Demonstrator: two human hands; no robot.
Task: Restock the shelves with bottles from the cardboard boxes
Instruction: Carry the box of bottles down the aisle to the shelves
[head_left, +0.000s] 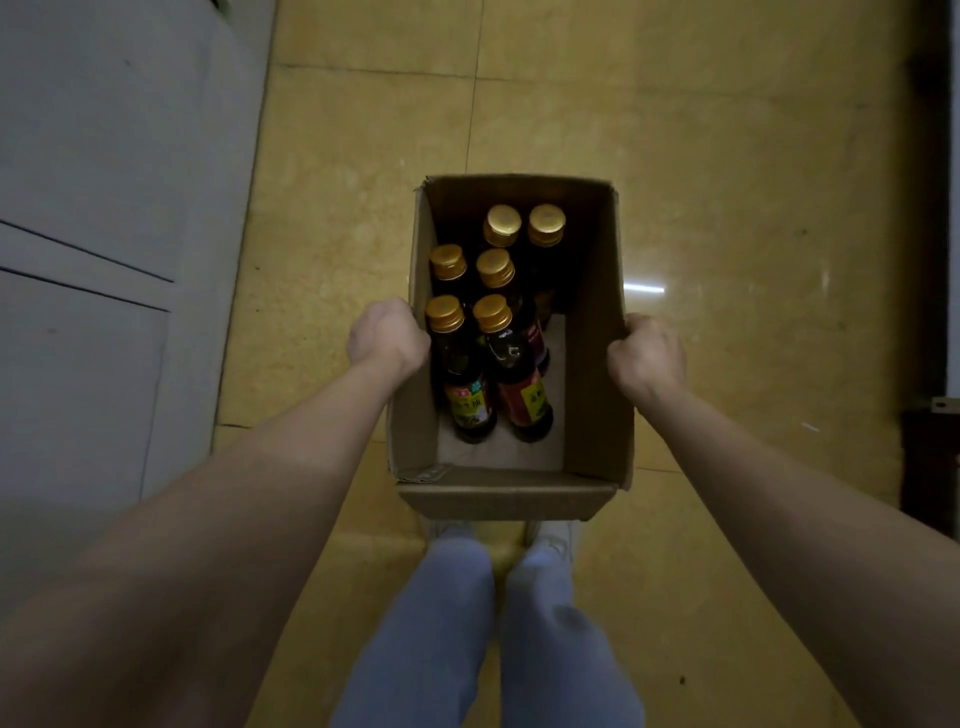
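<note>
An open cardboard box (592, 332) is held in front of me above the yellow tiled floor. Inside it stand several dark bottles (470, 384) with gold screw caps and red and yellow labels, grouped toward the left side. My left hand (387, 338) grips the box's left wall near its top edge, fingers curled over it. My right hand (647, 356) grips the right wall the same way. The right part of the box's bottom is bare.
A grey cabinet or counter (104, 234) runs along the left. A dark edge (930, 260) borders the floor at the right. My legs in blue jeans (488, 623) and white shoes are directly below the box. Yellow floor tiles (727, 156) stretch ahead.
</note>
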